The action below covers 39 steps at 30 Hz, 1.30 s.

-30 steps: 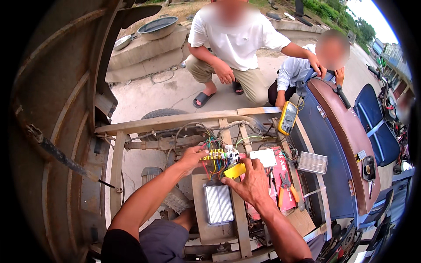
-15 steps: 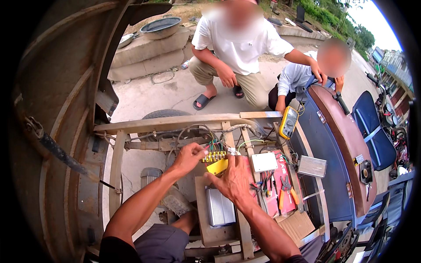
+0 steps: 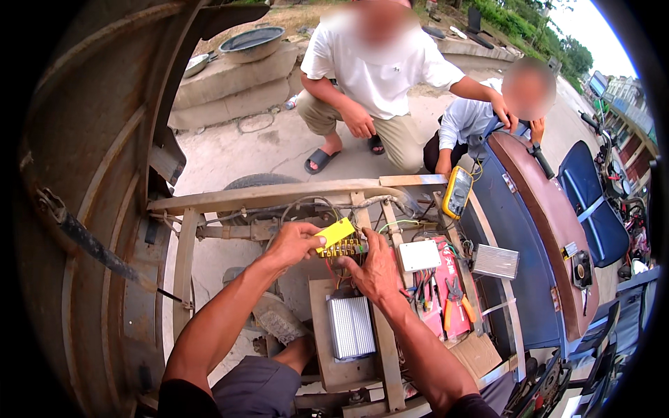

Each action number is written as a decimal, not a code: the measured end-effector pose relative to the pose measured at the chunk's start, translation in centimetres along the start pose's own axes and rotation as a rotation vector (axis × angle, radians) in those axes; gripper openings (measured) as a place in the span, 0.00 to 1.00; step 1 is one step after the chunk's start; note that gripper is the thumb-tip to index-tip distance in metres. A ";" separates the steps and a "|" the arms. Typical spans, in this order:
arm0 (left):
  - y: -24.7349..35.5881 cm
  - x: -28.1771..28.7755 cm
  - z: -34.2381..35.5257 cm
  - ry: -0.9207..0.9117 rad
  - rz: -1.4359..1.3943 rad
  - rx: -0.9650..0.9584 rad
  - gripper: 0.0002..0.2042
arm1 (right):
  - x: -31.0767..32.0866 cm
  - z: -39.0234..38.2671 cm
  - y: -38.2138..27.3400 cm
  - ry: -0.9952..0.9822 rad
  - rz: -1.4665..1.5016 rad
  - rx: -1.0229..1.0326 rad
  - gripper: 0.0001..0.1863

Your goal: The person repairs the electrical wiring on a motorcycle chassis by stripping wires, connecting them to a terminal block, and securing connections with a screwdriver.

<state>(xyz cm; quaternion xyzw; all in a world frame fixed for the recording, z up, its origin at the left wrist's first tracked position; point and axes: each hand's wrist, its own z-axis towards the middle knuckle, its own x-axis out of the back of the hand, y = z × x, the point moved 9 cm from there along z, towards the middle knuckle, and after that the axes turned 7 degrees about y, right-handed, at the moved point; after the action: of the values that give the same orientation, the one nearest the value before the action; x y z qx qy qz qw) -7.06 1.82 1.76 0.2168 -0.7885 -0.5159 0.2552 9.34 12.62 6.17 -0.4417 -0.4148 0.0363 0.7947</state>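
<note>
My left hand (image 3: 298, 244) pinches a flat yellow plate (image 3: 337, 230), held tilted over a black-and-yellow terminal block (image 3: 334, 248) with coloured wires. My right hand (image 3: 374, 266) is curled at the block's right side, its thumb under the block, gripping it. Just below lies a finned silver unit (image 3: 348, 327) on a metal tray. Right of my hands, a white box (image 3: 419, 256), pliers with orange handles (image 3: 456, 311) and small tools rest on a red sheet.
A yellow multimeter (image 3: 458, 192) leans on the rusty frame (image 3: 265, 194). Two people (image 3: 376, 76) (image 3: 460, 122) crouch beyond it. A metal panel (image 3: 83, 174) stands on the left; a hinged seat (image 3: 536, 230) and another finned unit (image 3: 496, 262) are on the right, with cardboard (image 3: 476, 355) below.
The yellow plate has risen and turned from below the terminal block to above it, now in my left hand's fingers. My right hand has shifted slightly with the block.
</note>
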 end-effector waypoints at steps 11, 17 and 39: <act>0.6 -1.0 0.1 -0.032 0.041 0.035 0.12 | -2.1 1.2 4.8 -0.081 -0.163 0.001 0.20; -0.2 -1.3 0.7 -0.055 0.070 0.042 0.11 | -3.6 1.8 7.4 -0.150 -0.127 -0.076 0.18; -0.7 -0.7 1.6 -0.175 0.251 -0.019 0.11 | -7.1 1.7 10.3 -0.415 0.409 -0.493 0.15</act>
<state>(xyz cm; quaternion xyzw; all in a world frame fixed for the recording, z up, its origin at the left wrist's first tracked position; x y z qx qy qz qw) -7.48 3.09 0.48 0.0685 -0.8237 -0.5044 0.2500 6.75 16.98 -5.38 -0.6766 -0.4663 0.1820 0.5400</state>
